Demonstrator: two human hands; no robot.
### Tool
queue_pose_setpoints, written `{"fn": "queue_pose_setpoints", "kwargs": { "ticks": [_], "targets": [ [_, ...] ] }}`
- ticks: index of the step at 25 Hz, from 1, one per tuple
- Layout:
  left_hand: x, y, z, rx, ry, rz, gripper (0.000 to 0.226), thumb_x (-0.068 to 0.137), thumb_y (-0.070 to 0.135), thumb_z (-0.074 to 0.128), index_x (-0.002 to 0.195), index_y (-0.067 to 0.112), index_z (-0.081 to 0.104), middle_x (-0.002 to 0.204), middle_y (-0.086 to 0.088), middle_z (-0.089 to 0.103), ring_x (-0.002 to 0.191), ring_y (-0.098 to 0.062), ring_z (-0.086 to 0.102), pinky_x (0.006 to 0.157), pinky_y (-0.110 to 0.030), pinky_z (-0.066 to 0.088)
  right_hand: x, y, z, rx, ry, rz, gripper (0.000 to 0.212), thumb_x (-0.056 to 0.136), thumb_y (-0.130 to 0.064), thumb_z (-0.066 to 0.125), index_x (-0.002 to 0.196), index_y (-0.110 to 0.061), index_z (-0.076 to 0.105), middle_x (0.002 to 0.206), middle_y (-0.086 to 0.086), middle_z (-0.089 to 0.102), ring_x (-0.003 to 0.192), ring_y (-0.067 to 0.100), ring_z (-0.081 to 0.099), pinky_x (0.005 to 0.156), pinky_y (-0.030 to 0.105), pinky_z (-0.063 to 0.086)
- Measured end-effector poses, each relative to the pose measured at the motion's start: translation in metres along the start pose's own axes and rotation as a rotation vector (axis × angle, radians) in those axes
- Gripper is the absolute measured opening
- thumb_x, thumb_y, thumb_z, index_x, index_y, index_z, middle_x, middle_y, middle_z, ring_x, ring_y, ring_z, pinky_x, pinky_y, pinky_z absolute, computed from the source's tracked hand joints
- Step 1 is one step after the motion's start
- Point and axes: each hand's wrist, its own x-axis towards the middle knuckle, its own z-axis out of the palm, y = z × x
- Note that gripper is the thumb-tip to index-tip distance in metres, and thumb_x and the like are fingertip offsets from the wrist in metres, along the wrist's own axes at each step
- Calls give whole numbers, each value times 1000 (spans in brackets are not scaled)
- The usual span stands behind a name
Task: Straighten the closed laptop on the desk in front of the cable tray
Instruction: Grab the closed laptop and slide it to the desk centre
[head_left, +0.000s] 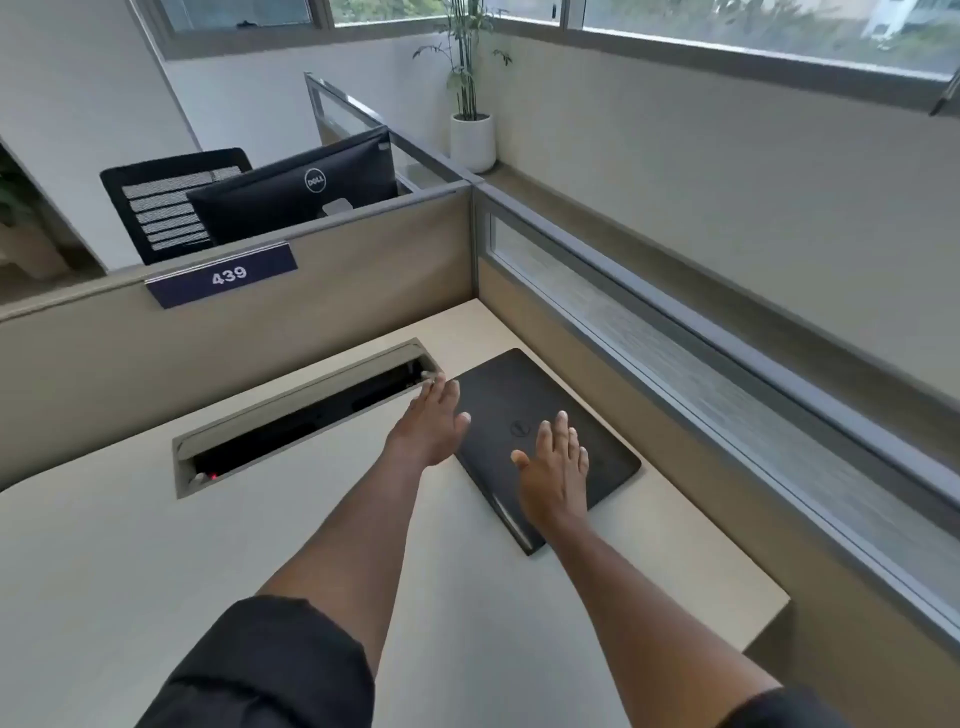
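Observation:
A closed black laptop lies on the pale desk, turned at an angle, to the right of the cable tray, a long open slot in the desktop. My left hand reaches over the laptop's left edge with fingers spread, near the tray's right end. My right hand lies flat on the lid near its front corner, fingers apart. Neither hand grips anything.
Beige partition walls close the desk at the back and right, one with a sign reading 439. Behind it stand a monitor and a chair. A potted plant sits on the ledge.

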Motion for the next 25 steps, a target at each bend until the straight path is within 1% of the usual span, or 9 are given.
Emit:
{"fn": "queue_pose_setpoints", "kwargs": {
  "ticks": [3, 5, 7, 10, 12, 15, 17, 21, 25],
  "targets": [
    [13, -3, 13, 8, -75, -29, 65, 102, 37, 31, 157, 8, 10, 167, -15, 0, 155, -29, -3, 124, -44, 11, 2, 10, 12, 62, 4, 151, 67, 101, -41, 42, 157, -11, 19, 169, 9, 2, 155, 31, 5, 124, 48, 8],
    [23, -9, 23, 42, -119, -33, 66, 101, 36, 35, 156, 6, 14, 166, -18, 3, 154, -33, 1, 122, -45, 15, 0, 15, 22, 62, 7, 245, 68, 99, -38, 49, 156, -11, 21, 168, 10, 7, 153, 34, 13, 122, 49, 15],
    [32, -16, 28, 99, -140, -42, 68, 100, 36, 39, 156, 4, 16, 166, -19, 4, 153, -35, 3, 121, -46, 20, -1, 17, 28, 48, 39, 352, 71, 96, -33, 56, 154, -9, 23, 166, 13, 12, 147, 36, 23, 117, 50, 26],
    [54, -28, 29, 142, -166, -66, 72, 98, 36, 44, 156, 4, 16, 165, -20, 6, 153, -35, 5, 122, -46, 21, 1, 13, 32, 90, 117, 596, 75, 89, -25, 65, 150, -8, 24, 159, 16, 22, 133, 38, 38, 103, 50, 38],
    [67, -31, 29, 139, -181, -83, 73, 98, 37, 46, 156, 4, 16, 166, -19, 6, 153, -34, 6, 122, -46, 19, 4, 12, 33, 150, 143, 739, 78, 86, -22, 66, 150, -8, 23, 155, 17, 25, 125, 38, 42, 97, 50, 41],
    [86, -32, 27, 124, -173, -88, 71, 96, 37, 49, 152, 2, 22, 163, -19, 16, 151, -35, 15, 119, -48, 26, 10, 14, 34, 268, 143, 916, 79, 84, -22, 68, 147, -5, 23, 146, 19, 35, 121, 40, 44, 94, 49, 42],
    [97, -32, 26, 119, -160, -92, 69, 95, 36, 51, 149, 0, 28, 158, -20, 25, 148, -36, 22, 117, -49, 30, 12, 16, 36, 295, 134, 962, 81, 84, -22, 68, 147, -3, 23, 142, 20, 39, 122, 39, 45, 94, 49, 43],
    [113, -32, 28, 116, -158, -114, 71, 94, 36, 54, 148, -3, 28, 155, -23, 31, 145, -38, 29, 116, -48, 30, 23, 19, 36, 357, 138, 1015, 78, 81, -19, 67, 144, 0, 26, 140, 21, 38, 121, 40, 45, 93, 48, 45],
    [123, -33, 33, 88, -158, -148, 65, 92, 36, 57, 141, -1, 34, 146, -23, 43, 135, -39, 43, 108, -49, 40, 30, 22, 36, 349, 130, 1060, 72, 80, -20, 71, 138, -1, 33, 136, 21, 40, 118, 38, 47, 92, 46, 47]
  ]
}}
